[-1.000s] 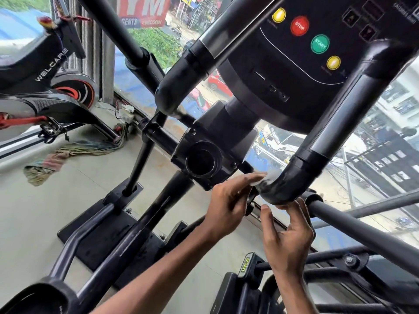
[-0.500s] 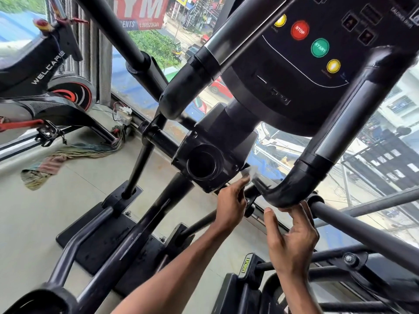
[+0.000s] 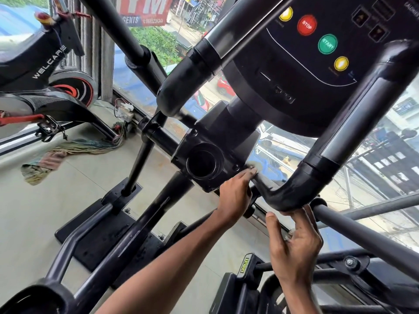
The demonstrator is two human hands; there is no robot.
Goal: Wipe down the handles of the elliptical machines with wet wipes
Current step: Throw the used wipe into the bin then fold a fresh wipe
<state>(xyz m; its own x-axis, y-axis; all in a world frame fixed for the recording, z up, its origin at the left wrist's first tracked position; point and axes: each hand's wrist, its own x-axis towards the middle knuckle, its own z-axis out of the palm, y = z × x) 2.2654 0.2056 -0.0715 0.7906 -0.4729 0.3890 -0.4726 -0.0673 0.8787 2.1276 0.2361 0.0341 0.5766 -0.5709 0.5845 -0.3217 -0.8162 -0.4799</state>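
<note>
1. Pressing a small pale scrap of wet wipe (image 3: 254, 167) onto the bar, the left hand (image 3: 235, 197) sat just below the centre of the frame, its fingers curled over the wipe and the inner end of the curved black handle (image 3: 299, 191).
2. That end of the handle met the black pivot housing (image 3: 210, 155), which had a round opening, and the fingertips lay right at this joint.
3. Most of the wipe was hidden under the fingers.
4. The right hand (image 3: 294, 243) was lower right of centre, under the handle's bend. Its loosely bent fingers reached up to touch the underside, and the thumb stood apart, so nothing was gripped.
5. From the bend, the handle rose toward the upper right corner, beside the console (image 3: 294, 91).
6. The console showed a red STOP button (image 3: 306, 24) and a green START button (image 3: 327, 44).
7. An exercise bike marked WELCARE (image 3: 45, 64) stood at the upper left.
8. A striped rag (image 3: 68, 155) lay on the floor below the bike, at the left of the frame.
</note>
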